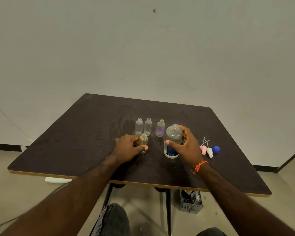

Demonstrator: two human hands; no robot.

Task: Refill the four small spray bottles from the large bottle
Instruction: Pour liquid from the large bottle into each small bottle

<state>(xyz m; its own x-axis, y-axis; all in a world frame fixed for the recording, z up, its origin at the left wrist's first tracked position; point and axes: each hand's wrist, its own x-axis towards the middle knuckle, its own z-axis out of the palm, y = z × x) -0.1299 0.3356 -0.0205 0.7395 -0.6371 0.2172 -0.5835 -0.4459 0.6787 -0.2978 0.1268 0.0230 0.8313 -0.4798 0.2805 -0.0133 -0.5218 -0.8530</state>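
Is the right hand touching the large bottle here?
Touching. The head view shows the right hand wrapped around the large bottle, thumb across its front and fingers behind its shoulder.
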